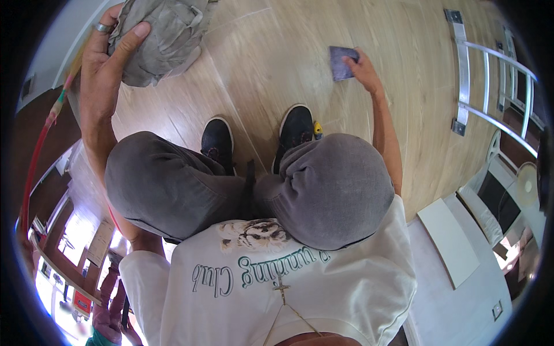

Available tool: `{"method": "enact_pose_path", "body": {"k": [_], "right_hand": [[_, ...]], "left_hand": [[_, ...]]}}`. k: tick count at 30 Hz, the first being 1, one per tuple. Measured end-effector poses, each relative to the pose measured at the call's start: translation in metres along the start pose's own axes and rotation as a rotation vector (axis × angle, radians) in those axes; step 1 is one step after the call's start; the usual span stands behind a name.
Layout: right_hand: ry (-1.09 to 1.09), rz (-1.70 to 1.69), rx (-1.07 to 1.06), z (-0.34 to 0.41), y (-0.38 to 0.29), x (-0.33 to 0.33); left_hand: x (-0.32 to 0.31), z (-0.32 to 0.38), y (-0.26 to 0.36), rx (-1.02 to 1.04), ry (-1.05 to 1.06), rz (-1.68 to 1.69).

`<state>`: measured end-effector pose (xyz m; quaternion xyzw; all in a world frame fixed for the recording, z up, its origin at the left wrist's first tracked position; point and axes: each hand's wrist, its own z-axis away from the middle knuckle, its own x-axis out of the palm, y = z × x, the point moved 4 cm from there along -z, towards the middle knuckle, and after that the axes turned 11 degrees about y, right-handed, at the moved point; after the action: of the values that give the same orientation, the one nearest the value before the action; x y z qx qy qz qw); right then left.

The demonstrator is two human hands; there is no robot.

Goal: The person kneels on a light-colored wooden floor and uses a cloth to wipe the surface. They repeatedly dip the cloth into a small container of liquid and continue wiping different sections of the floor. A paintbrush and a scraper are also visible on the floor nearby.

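My left hand (101, 69) grips a crumpled grey cloth (166, 39) at the upper left, the thumb lying across its top. Part of a pale object shows under the cloth's lower edge; what it is, I cannot tell. Over to the right, the fingers of my right hand (364, 71) hold a flat, dark purple-grey square pad (339, 69) against the wood-look plank floor (277, 56). The pad's exact kind is unclear. Pale joint lines run between the planks. A dull, hazy patch shows on the floor left of the pad.
Beside my right shoe (296, 123) lies a small yellow tool (318, 129). An aluminium ladder (463, 73) is at the right. A white panel (450, 244) leans at the lower right. A red pole (37, 155) passes on the left. Another person (108, 313) is behind, lower left.
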<state>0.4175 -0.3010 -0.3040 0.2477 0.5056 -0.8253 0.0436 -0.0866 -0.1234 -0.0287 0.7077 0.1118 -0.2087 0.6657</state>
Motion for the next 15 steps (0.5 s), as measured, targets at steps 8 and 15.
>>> {"method": "enact_pose_path", "body": {"k": [8, 15], "right_hand": [[0.186, 0.281, -0.251, -0.021, -0.005, -0.026], [0.195, 0.264, -0.181, -0.022, -0.012, -0.009]], "left_hand": [[-0.002, -0.002, -0.01, -0.08, 0.073, 0.046], [0.004, -0.002, -0.01, -0.066, -0.001, 0.074]]}}
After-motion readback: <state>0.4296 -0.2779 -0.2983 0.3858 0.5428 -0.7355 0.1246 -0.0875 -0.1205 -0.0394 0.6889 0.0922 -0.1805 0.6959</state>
